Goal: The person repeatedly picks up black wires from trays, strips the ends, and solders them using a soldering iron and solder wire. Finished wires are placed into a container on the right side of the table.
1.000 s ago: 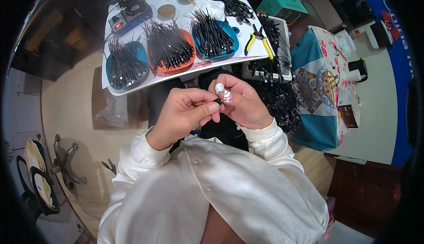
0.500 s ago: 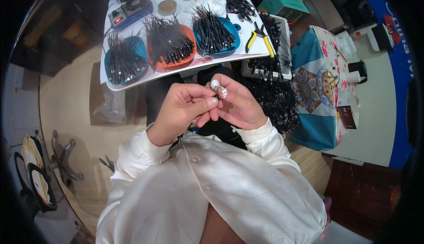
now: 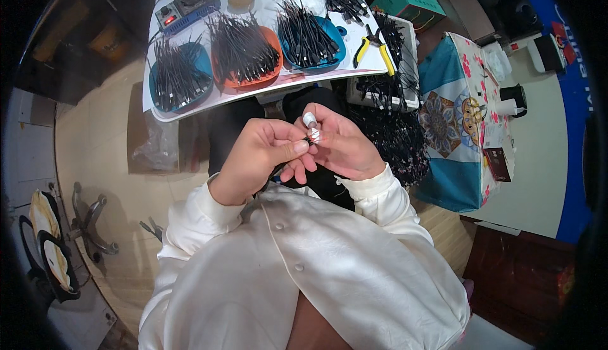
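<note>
In front of my lap, both hands meet at the ends of thin black cables (image 3: 309, 140). My left hand (image 3: 263, 155) pinches them between thumb and forefinger. My right hand (image 3: 348, 147) has white wraps (image 3: 309, 119) on its fingertips, and its thumb and forefinger close on the wire tips. The exact grip there is too small to make out. Beyond my hands, on a white table (image 3: 218, 104), stand a left blue bowl (image 3: 202, 65), an orange bowl (image 3: 272, 38) and a right blue bowl (image 3: 334, 32), each full of short black cables with metal plugs.
Yellow-handled pliers (image 3: 361, 53) lie at the table's right. A small device (image 3: 170, 19) with a red light and a round tin (image 3: 240, 1) sit farther back. Right of the table are a white crate (image 3: 410, 39) of cables, a green box (image 3: 410, 6) and a cloth-covered stand (image 3: 443, 160).
The right fingers have shifted slightly over the wire tips, and the white wrap there shows more. The left hand keeps its pinch; the lower fingers of the right hand have spread a little.
</note>
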Available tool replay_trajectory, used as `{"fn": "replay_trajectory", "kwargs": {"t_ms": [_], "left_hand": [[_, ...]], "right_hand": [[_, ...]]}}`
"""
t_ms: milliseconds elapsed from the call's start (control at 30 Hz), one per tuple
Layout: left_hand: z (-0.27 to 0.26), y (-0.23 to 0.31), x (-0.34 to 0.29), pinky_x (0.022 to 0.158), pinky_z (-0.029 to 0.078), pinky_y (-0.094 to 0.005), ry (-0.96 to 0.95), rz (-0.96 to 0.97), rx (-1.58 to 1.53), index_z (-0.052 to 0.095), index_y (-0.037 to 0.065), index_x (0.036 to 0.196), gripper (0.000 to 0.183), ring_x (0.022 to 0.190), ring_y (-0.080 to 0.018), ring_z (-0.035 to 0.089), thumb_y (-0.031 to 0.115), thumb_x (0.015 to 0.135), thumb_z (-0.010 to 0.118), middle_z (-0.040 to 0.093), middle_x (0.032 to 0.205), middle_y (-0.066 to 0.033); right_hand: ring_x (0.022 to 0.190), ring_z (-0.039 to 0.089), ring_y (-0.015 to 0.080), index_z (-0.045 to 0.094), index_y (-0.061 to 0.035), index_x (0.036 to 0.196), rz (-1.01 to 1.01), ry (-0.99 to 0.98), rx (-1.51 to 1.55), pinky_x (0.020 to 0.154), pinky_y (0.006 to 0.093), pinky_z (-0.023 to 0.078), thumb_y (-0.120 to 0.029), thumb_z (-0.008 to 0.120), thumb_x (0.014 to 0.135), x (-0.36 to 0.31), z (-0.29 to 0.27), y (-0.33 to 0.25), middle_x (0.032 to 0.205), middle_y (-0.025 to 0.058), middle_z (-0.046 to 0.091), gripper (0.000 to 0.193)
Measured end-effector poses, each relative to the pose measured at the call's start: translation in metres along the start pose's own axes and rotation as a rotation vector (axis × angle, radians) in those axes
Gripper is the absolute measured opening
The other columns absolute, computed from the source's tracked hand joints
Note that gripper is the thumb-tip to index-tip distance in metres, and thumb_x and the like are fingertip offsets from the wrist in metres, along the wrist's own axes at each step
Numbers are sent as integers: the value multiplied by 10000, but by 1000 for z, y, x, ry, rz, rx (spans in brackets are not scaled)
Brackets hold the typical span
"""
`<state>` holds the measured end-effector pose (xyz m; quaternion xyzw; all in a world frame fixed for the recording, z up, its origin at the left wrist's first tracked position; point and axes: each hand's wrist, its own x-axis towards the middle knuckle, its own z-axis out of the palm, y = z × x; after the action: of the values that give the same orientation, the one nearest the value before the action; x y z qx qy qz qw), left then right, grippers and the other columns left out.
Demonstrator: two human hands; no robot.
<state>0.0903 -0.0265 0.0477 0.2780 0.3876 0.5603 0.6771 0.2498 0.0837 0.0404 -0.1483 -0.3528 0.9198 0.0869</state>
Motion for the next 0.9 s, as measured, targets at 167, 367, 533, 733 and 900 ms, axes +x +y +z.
{"fn": "replay_trajectory", "kwargs": {"t_ms": [167,367,533,733,900], "left_hand": [[-3,-1,3,419,379,-202,18,-20,-29,650,-81,905,153,497,-139,594,62,913,594,673,735,-158],[-5,4,7,418,323,-185,97,25,39,664,-65,885,150,449,-84,500,72,908,610,661,693,-121],[-4,4,5,414,317,-189,124,35,118,668,-61,884,153,449,-76,487,81,906,616,652,676,-103],[-4,5,-2,430,316,-193,59,-5,82,673,-61,861,128,466,-46,461,52,888,618,637,648,-84],[-13,14,-12,415,286,-195,51,-88,27,666,-83,845,122,441,-47,416,31,864,628,623,633,-103]], "right_hand": [[792,530,59,449,-118,1006,-9,7,5,695,209,455,-197,633,925,5,-4,1,920,-25,505,216],[757,533,74,489,-93,1020,-179,228,-220,666,194,425,-272,519,1000,7,0,-1,890,-24,536,183],[616,537,127,542,-39,862,-342,321,-1031,558,247,400,-211,562,959,-4,5,-9,698,43,544,199],[531,466,162,497,-19,768,-506,324,-1365,502,314,374,-140,584,916,-8,8,-8,612,65,492,209],[719,567,91,614,-13,1000,-385,496,-1201,635,238,452,-123,513,981,-22,-2,-31,833,30,616,151]]}}
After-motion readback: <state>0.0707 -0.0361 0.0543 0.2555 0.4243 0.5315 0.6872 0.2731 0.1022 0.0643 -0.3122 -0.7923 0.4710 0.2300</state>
